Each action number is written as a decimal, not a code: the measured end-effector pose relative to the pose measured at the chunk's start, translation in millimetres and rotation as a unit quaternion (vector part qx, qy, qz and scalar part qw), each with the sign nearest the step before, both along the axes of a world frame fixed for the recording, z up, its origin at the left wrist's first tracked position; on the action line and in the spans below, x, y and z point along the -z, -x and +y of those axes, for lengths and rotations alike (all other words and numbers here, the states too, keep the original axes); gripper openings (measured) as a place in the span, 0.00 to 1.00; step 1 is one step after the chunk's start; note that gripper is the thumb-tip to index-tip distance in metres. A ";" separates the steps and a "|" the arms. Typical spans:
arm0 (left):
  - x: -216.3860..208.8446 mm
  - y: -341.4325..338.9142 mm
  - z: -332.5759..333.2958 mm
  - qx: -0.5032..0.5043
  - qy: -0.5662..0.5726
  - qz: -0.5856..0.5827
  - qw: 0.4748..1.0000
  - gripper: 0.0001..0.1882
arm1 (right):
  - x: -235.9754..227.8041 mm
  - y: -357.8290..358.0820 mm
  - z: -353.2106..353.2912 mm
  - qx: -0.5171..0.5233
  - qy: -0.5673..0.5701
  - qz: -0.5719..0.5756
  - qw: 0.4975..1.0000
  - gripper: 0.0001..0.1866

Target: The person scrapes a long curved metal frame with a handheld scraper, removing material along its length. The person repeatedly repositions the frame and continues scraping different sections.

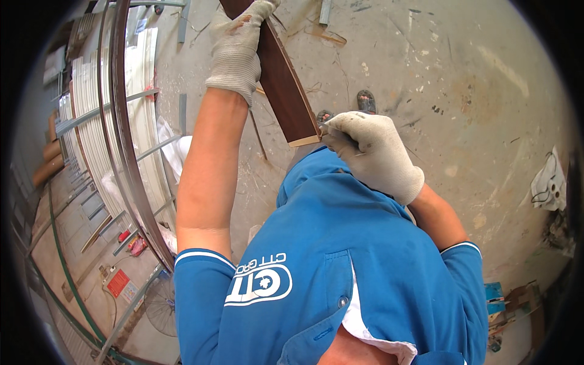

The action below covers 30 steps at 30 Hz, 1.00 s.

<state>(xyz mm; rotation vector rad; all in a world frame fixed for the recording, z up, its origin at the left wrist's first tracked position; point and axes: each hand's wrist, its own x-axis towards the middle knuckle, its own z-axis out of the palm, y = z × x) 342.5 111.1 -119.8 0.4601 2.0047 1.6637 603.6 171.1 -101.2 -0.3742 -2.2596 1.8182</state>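
Note:
A long dark brown board (281,91) with a pale cut end slants down from the top edge toward my body. My left hand (238,45), in a stained whitish knit glove, is closed round its upper part. At the board's near right corner is my right hand (374,149), gloved the same way. Its thumb and fingers are pinched together against the board's edge. A small, thin, greyish piece shows at the fingertips, too little of it to name.
White long strips (143,79) lie stacked on a metal rack at the left, behind dark upright profiles (121,121). A fan (161,307) stands lower left. Metal offcuts (325,12) lie on the concrete floor (450,79). At right are a white bag (549,182) and a blue box (494,299).

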 end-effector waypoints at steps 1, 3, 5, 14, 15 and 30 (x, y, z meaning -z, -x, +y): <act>1.2 0.0 -1.0 0.000 0.004 0.006 1.000 0.14 | -0.8 0.5 -1.4 0.001 -0.038 0.009 0.999 0.06; 2.7 -0.3 -4.4 0.001 0.013 0.014 1.000 0.14 | -2.7 1.1 -6.5 -0.002 -0.112 0.022 0.993 0.08; 3.3 -0.4 -6.9 0.005 0.024 0.017 1.000 0.14 | -4.0 1.4 -11.8 0.003 -0.157 0.012 0.987 0.09; 3.7 0.5 -2.3 0.011 -0.020 -0.041 0.999 0.12 | 5.7 6.8 12.0 0.069 0.207 -0.071 0.973 0.05; 3.3 0.3 -1.9 0.014 -0.017 -0.026 0.999 0.12 | 5.5 6.0 13.8 0.071 0.253 -0.121 0.957 0.06; -9.1 -2.7 0.1 -0.001 -0.013 -0.023 1.000 0.11 | 15.3 0.3 22.6 -0.040 0.344 -0.081 0.935 0.09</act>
